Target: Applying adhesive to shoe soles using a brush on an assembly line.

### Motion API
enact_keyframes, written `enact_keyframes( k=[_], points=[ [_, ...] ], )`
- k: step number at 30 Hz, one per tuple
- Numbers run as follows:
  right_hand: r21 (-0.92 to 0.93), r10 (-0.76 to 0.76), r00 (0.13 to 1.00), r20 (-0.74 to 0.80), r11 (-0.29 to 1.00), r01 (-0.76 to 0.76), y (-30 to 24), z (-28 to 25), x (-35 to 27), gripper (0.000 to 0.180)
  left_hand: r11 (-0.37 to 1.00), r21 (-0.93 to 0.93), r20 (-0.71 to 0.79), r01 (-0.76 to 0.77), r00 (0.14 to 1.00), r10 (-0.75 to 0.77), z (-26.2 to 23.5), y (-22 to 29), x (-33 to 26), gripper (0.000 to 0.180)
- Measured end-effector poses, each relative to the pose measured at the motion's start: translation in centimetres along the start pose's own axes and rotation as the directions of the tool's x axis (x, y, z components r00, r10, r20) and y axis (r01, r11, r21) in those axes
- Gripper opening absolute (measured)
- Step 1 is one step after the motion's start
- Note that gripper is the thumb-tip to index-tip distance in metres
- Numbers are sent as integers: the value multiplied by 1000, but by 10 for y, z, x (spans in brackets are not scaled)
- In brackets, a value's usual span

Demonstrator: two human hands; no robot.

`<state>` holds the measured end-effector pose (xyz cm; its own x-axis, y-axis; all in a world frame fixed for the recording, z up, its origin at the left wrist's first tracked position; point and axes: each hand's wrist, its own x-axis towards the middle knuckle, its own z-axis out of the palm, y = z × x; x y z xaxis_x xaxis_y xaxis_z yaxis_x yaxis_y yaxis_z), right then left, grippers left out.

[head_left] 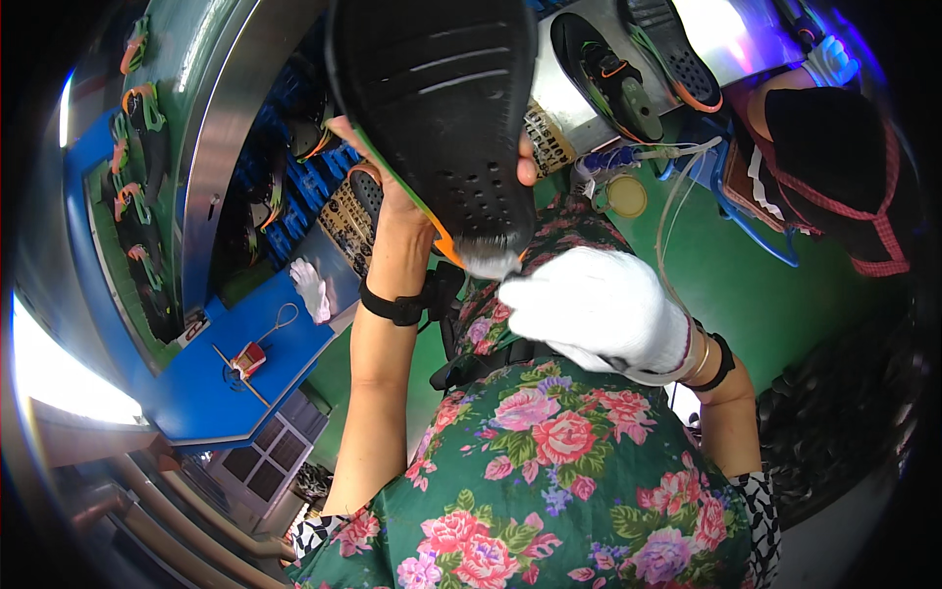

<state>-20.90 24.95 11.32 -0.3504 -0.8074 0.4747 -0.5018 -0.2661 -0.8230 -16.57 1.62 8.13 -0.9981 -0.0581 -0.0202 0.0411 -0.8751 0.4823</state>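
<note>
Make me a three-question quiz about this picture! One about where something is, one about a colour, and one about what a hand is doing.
1. Where is the spare white glove?
A. on the blue table
B. on the green floor
C. on the shoe sole

2. What colour is the glove on the right hand?
A. red
B. white
C. black

3. What is the bare left hand doing?
A. resting flat on the blue table
B. hanging empty
C. holding up the black shoe sole

Answers: 1 A, it lies at the table's edge. 2 B, the knitted glove is plainly white. 3 C, its fingers grip the sole's side.
</note>
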Motion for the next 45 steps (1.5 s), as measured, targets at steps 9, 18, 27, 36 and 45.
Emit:
enact_keyframes(
  k=[9, 18, 27, 36, 45],
  points=[
    [209, 157, 973, 167, 959, -190, -4, 6, -2, 23, 956, -136, -98, 260, 957, -275, -7, 7, -8, 122],
    [-15, -52, 990, 129, 998, 55, 10, 16, -2, 32, 894, 30, -123, 448, 889, -441, -23, 10, -18, 112],
    [71, -140, 972, 187, 989, 129, 15, 14, 4, 24, 796, 12, -366, 605, 744, -560, -20, 13, -22, 105],
    [192, 229, 918, -324, 966, -173, 10, 8, 27, 18, 964, -186, -579, 189, 772, -263, -87, -9, -107, 74],
    [-36, -6, 947, -321, 999, -6, 22, 37, 21, 25, 916, 259, -587, 306, 803, -102, -32, -20, -110, 70]
  ],
)
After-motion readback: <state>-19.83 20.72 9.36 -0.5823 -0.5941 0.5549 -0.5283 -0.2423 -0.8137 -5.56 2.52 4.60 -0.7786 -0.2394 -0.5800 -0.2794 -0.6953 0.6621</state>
